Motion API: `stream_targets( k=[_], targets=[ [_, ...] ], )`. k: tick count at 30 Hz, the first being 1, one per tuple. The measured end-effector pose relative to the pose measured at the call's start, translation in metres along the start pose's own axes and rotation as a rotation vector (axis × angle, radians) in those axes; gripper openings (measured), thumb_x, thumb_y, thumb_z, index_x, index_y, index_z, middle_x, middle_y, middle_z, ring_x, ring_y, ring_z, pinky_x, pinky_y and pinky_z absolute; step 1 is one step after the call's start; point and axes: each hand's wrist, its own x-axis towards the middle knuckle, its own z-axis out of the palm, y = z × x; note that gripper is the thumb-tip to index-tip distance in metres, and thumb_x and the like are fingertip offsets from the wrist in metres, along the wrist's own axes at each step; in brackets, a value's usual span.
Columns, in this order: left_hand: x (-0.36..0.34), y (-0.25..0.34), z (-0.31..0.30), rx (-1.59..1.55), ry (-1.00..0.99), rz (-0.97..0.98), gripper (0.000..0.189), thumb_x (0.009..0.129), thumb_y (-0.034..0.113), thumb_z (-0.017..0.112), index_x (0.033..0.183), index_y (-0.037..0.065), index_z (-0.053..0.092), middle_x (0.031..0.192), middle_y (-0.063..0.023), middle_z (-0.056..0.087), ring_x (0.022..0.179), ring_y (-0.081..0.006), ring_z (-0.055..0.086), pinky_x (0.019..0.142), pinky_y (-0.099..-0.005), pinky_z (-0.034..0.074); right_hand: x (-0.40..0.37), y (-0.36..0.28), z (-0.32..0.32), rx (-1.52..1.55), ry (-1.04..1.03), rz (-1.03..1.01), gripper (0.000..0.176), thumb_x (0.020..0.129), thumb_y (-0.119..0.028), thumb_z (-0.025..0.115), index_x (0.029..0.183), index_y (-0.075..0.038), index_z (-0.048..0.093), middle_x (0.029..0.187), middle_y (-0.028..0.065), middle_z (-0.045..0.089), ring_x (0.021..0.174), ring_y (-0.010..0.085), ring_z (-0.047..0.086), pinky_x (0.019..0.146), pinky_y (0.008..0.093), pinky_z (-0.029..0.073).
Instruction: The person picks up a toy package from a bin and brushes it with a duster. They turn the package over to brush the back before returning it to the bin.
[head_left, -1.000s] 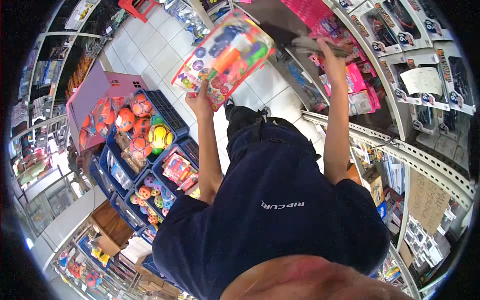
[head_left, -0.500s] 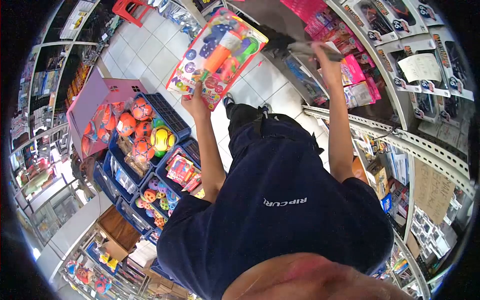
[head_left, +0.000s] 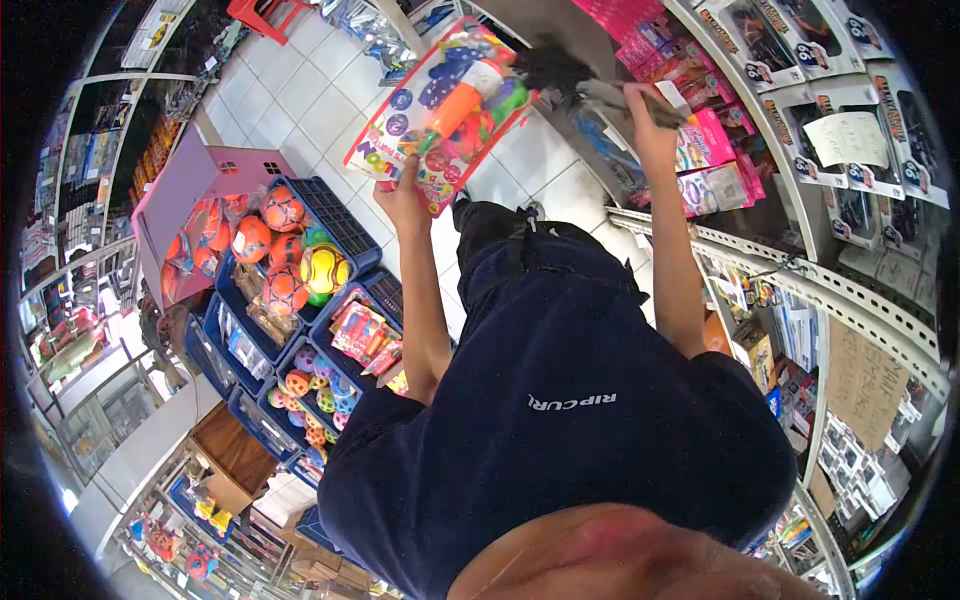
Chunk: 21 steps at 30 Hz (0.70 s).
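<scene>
A colourful packaged toy set (head_left: 457, 112) on a red-edged card is in my left hand (head_left: 405, 200), pinched at its lower edge with the thumb on the front. To the right, my right hand (head_left: 650, 118) is wrapped round the handle of a duster (head_left: 550, 72) with dark, feathery bristles. The bristles lie close to the right edge of the toy card, blurred; whether they touch it I cannot tell.
Blue crates (head_left: 335, 225) with balls and packets stand at the left beside a pink toy house (head_left: 190, 190). Pink packages (head_left: 705, 140) and a white perforated metal shelf edge (head_left: 800, 275) are on the right. A red stool (head_left: 268, 18) stands at the top left.
The toy card has shifted slightly right with my left hand. The duster's bristles now show more clearly beside the card, and my right hand has moved little.
</scene>
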Motion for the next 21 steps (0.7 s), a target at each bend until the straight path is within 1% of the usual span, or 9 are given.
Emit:
stream_targets(
  k=[3,5,7,9,11,12,15,17,21],
  targets=[
    [-0.006,-0.005,-0.001,0.072,-0.046,-0.029,0.027,0.074,-0.005,0.061,0.1,-0.004,0.054,0.095,-0.0104,0.061,0.082,-0.0168,0.06,0.074,-0.0279,0.047,-0.008,0.006,-0.009,-0.116,-0.183,-0.078,0.025,0.08,-0.026,0.061,0.085,-0.001,0.063,0.083,0.0012,0.059,0.079,0.0096,0.052,0.073,0.024,0.041],
    [-0.01,-0.01,0.0,0.085,-0.043,-0.044,0.026,0.073,-0.004,0.062,0.098,-0.003,0.055,0.093,-0.0097,0.062,0.08,-0.016,0.06,0.073,-0.027,0.047,-0.015,0.014,-0.005,0.057,-0.09,0.045,0.025,0.081,-0.025,0.061,0.085,0.0,0.063,0.082,0.0009,0.058,0.08,0.0098,0.052,0.074,0.0252,0.041],
    [-0.011,-0.014,0.005,0.083,-0.057,-0.041,0.025,0.073,-0.004,0.062,0.097,-0.004,0.056,0.091,-0.0092,0.062,0.079,-0.0152,0.06,0.072,-0.0264,0.046,-0.008,0.022,-0.002,0.023,0.213,0.033,0.024,0.081,-0.024,0.06,0.085,0.0,0.062,0.084,0.002,0.059,0.082,0.0107,0.052,0.076,0.026,0.041],
    [-0.011,-0.015,0.008,0.083,-0.079,-0.033,0.022,0.074,-0.005,0.062,0.095,-0.005,0.057,0.089,-0.0095,0.063,0.077,-0.0135,0.06,0.069,-0.0251,0.046,-0.01,0.025,-0.013,-0.038,0.075,0.066,0.024,0.082,-0.023,0.06,0.088,0.001,0.062,0.088,0.0021,0.059,0.083,0.0111,0.052,0.076,0.0262,0.04],
    [-0.013,-0.016,0.005,0.116,-0.082,-0.029,0.022,0.074,-0.003,0.063,0.095,-0.004,0.057,0.089,-0.0086,0.062,0.075,-0.0143,0.06,0.068,-0.0255,0.047,-0.014,0.036,-0.023,0.059,0.113,0.041,0.025,0.082,-0.024,0.06,0.091,-0.001,0.06,0.089,0.001,0.058,0.082,0.011,0.051,0.077,0.0261,0.04],
    [-0.013,-0.015,0.005,0.143,-0.076,-0.038,0.021,0.074,-0.003,0.063,0.094,-0.004,0.058,0.088,-0.0084,0.063,0.074,-0.0141,0.06,0.067,-0.025,0.047,-0.016,-0.005,-0.012,0.147,0.294,0.206,0.024,0.082,-0.024,0.06,0.093,-0.002,0.06,0.089,0.0008,0.057,0.081,0.0102,0.05,0.073,0.0262,0.042],
    [-0.015,-0.014,0.007,0.173,-0.106,-0.058,0.02,0.074,-0.002,0.063,0.093,-0.004,0.058,0.087,-0.0082,0.063,0.074,-0.0135,0.06,0.067,-0.0247,0.046,-0.003,0.015,-0.018,0.044,0.254,0.051,0.022,0.082,-0.023,0.06,0.092,-0.003,0.059,0.088,0.0009,0.056,0.079,0.0093,0.051,0.067,0.0264,0.045],
    [-0.017,-0.013,0.009,0.218,-0.122,-0.04,0.018,0.074,-0.002,0.064,0.091,-0.004,0.059,0.085,-0.0081,0.063,0.072,-0.0126,0.06,0.066,-0.0243,0.046,0.003,0.014,-0.018,0.23,0.063,0.2,0.021,0.082,-0.023,0.059,0.089,-0.003,0.06,0.084,0.0006,0.056,0.076,0.0087,0.05,0.065,0.0242,0.044],
    [-0.022,-0.014,0.023,0.28,-0.134,-0.001,0.014,0.073,-0.001,0.066,0.086,-0.004,0.06,0.081,-0.007,0.063,0.069,-0.0098,0.058,0.064,-0.0229,0.044,0.018,0.013,-0.007,0.097,0.25,-0.07,0.022,0.081,-0.023,0.061,0.084,-0.001,0.06,0.077,0.0015,0.055,0.071,0.0093,0.05,0.061,0.0223,0.043]
  ],
)
